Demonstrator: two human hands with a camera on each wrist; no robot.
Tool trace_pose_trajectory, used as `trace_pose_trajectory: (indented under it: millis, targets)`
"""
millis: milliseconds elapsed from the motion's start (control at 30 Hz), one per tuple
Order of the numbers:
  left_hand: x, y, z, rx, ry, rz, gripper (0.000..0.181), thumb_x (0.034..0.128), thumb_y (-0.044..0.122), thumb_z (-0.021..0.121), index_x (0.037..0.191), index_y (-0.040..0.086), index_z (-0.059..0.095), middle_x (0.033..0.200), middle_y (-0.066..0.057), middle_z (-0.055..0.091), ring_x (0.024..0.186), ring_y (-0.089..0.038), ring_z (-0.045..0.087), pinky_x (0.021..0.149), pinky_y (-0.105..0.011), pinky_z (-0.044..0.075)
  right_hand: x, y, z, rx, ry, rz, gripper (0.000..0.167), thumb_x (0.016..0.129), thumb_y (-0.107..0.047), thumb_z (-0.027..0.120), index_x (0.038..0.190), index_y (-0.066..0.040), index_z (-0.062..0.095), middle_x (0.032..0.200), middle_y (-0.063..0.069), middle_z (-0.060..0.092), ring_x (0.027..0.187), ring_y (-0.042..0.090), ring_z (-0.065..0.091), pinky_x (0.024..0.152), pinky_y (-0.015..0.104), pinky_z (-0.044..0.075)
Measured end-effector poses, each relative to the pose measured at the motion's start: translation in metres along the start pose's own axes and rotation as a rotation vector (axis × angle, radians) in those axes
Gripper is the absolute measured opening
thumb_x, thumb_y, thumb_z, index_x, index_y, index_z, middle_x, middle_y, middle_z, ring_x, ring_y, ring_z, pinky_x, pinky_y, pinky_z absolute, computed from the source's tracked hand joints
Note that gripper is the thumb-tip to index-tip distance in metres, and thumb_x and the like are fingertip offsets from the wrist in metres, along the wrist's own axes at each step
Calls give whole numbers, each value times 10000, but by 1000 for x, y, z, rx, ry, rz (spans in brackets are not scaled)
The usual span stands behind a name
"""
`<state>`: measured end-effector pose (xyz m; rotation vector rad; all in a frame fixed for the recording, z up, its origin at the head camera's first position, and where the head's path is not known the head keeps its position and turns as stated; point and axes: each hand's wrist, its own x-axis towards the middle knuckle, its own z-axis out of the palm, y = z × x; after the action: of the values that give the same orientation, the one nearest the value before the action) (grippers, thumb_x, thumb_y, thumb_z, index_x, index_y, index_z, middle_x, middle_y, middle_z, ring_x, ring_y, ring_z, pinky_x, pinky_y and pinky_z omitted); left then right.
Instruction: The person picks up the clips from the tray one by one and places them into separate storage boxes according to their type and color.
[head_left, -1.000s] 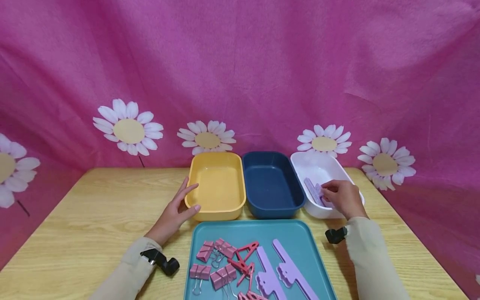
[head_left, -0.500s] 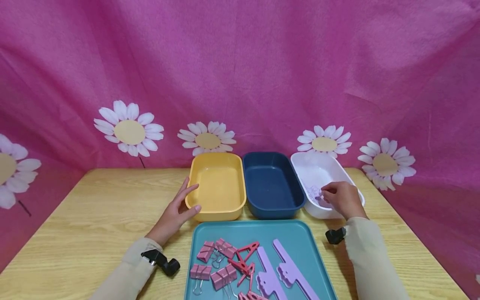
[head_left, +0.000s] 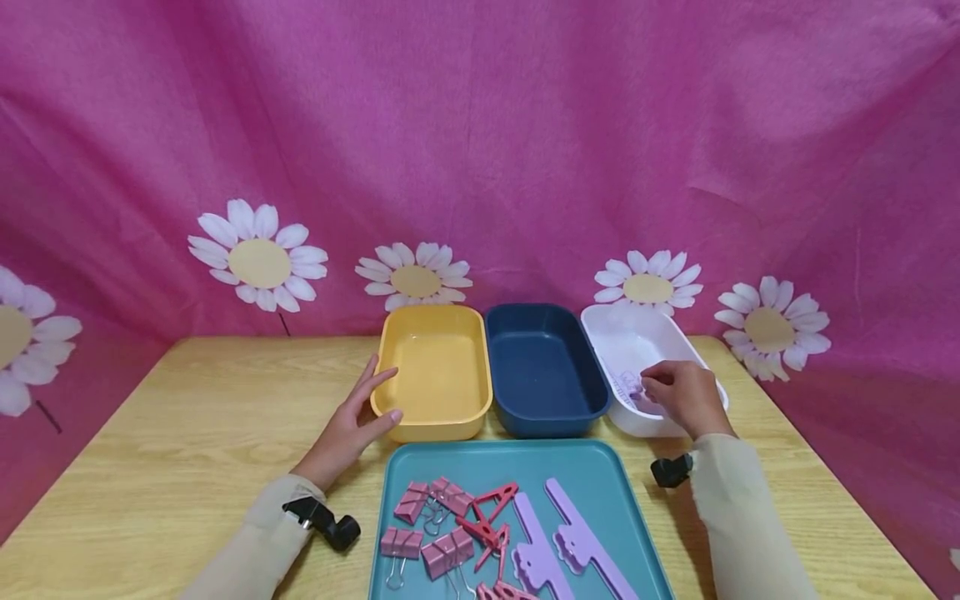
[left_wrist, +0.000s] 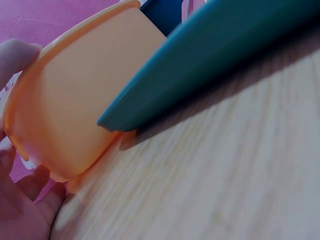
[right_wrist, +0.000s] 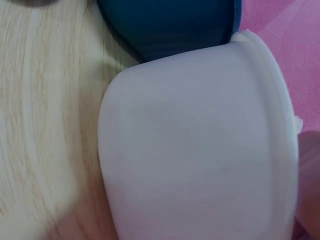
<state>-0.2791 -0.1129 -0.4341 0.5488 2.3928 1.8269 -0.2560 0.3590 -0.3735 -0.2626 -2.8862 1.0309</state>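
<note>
My left hand (head_left: 348,429) touches the left side of the yellow container (head_left: 431,431), its fingers spread and fairly straight along the rim. In the left wrist view, fingers of the left hand (left_wrist: 27,200) lie beside the yellow wall (left_wrist: 85,100). My right hand (head_left: 686,396) reaches over the white container (head_left: 645,425), thumb and fingertips pinching a purple clip (head_left: 636,395) low inside it. Purple pieces in there look pale and partly hidden. In the right wrist view the white wall (right_wrist: 195,145) hides the fingertips.
A navy container (head_left: 547,425) stands between the yellow and white ones. In front, a teal tray (head_left: 600,467) holds pink binder clips (head_left: 447,553), red clips (head_left: 483,532) and two long purple clips (head_left: 588,546). Behind the wooden table (head_left: 187,433) hangs a pink curtain (head_left: 480,150).
The purple pieces in the white container stood out clearly a second ago and now appear lower and paler. Both hands have stayed almost in place, and the tray looks the same.
</note>
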Motion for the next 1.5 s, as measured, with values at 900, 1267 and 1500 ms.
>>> trace_pose_trajectory:
  millis: [900,1267,1500]
  targets:
    - [3,-3,0,-16,-4,21,638,917,327,661,1483,274,371,1609,132,-19,1476,-237,67,1149,-442,211,-33,-49,-14,-60,150,-259,240,911,-171,676,1093,-17,708,984,139,711,834,250,623,696,301,563]
    - [3,-2,1,-11,2,9,636,927,277,655,1490,248,362,1608,136,-21,1471,-242,110,1138,-427,236,-55,-57,-8,-115,139,-343,239,876,-207,723,1059,-53,732,932,77,723,791,207,639,681,286,559]
    - [4,-1,2,18,14,0,638,923,303,658,1488,259,365,1605,151,-16,1475,-228,88,1139,-427,238,-69,-63,-3,-107,110,-423,214,851,-208,751,1012,-67,746,863,14,724,709,134,625,612,211,535]
